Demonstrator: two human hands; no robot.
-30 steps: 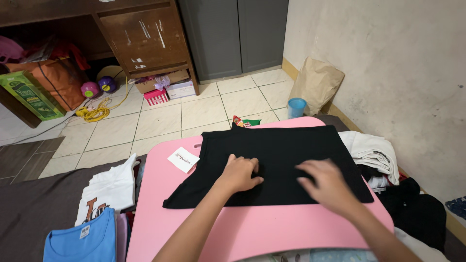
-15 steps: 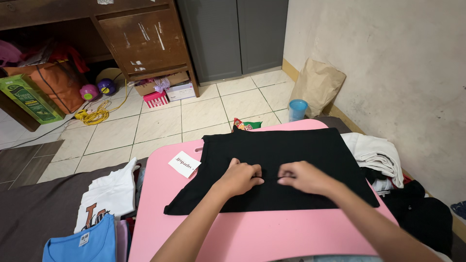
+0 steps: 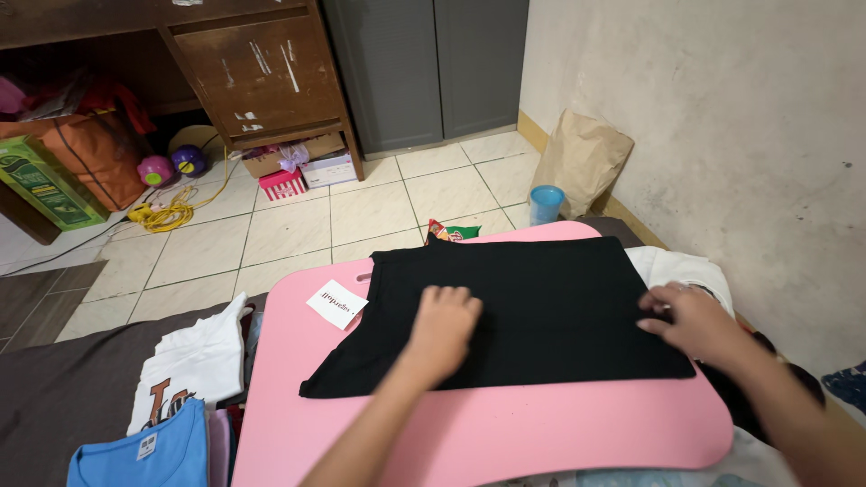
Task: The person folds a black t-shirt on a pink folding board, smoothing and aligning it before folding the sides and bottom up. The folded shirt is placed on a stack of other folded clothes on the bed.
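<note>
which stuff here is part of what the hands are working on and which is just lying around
In hand:
black garment
pink board
left hand, flat on the garment
right hand, at its right edge
white tag

Lying about:
blue shirt
white shirt
blue cup
paper bag
yellow cord

This is a room in a home, used for sorting laundry. A tiled floor (image 3: pixel 298 225) runs up to a worn wooden desk (image 3: pixel 253 72), the landmark here. Right of the desk stands a grey cabinet (image 3: pixel 433 63). Under the desk sit small boxes (image 3: pixel 307 167); left of it lie toy balls (image 3: pixel 171 164), a yellow cord (image 3: pixel 167 215) and an orange bag (image 3: pixel 90 153). In front of the desk, nearer the camera, a pink board (image 3: pixel 505 433) carries a black garment (image 3: pixel 541 316), with T-shirts (image 3: pixel 189 361) piled on a dark bed (image 3: pixel 54 397) beside it.
</note>
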